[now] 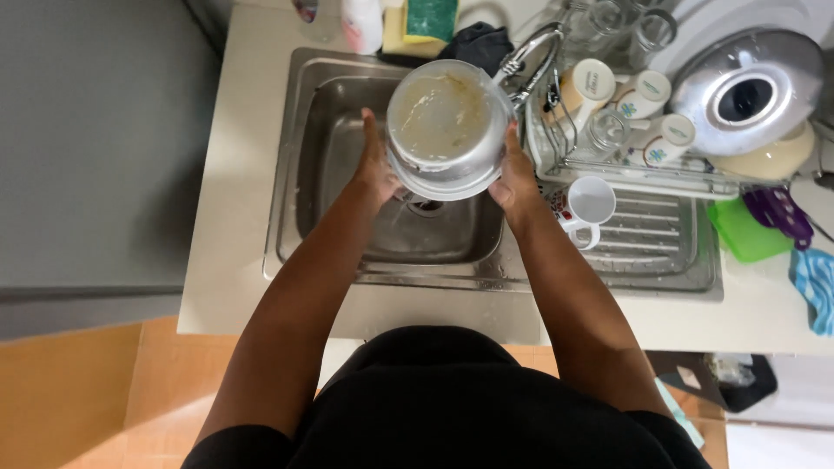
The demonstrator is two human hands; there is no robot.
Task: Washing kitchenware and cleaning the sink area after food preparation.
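Observation:
A round metal pot (447, 126) with a smeared, dirty inside is held over the steel sink (304, 174), just under the tap (526, 56). My left hand (375, 165) grips the pot's left side. My right hand (514, 178) grips its right side. The pot is tilted a little toward me and hides part of the basin and the drain (426, 207) below it.
A wire dish rack (565, 143) with mugs and glasses stands right of the sink, with a white mug (591, 201) on the drainboard. A steel lid (747, 91), green board (745, 230), blue cloth (815, 287), sponge (427, 19) and bottle (360, 24) lie around.

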